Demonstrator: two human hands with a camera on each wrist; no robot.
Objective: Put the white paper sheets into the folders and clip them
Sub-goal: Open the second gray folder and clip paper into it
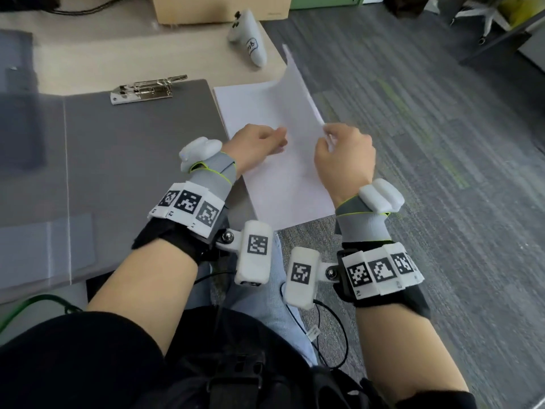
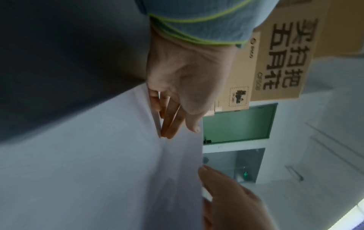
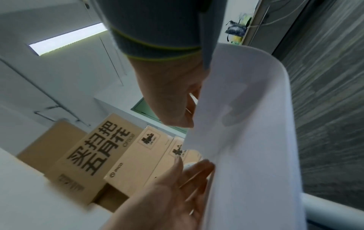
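An open grey folder [image 1: 132, 149] lies on the table, its metal clip [image 1: 147, 89] at the far edge. Just right of it lies a stack of white paper sheets [image 1: 283, 193], overhanging the table's corner. My right hand [image 1: 326, 134] pinches the right edge of the top sheet [image 1: 295, 93], which is lifted and curls upward. The right wrist view shows that sheet [image 3: 246, 124] bending over my thumb. My left hand [image 1: 280, 138] lies on the stack with straight fingers [image 2: 169, 124] at the crease where the sheet [image 2: 138, 171] rises.
A white controller [image 1: 249, 36] lies at the table's far right corner, a cardboard box [image 1: 221, 7] behind it. The folder's translucent cover [image 1: 29, 143] spreads over the table's left. Grey carpet [image 1: 442, 143] lies beyond the table edge on the right.
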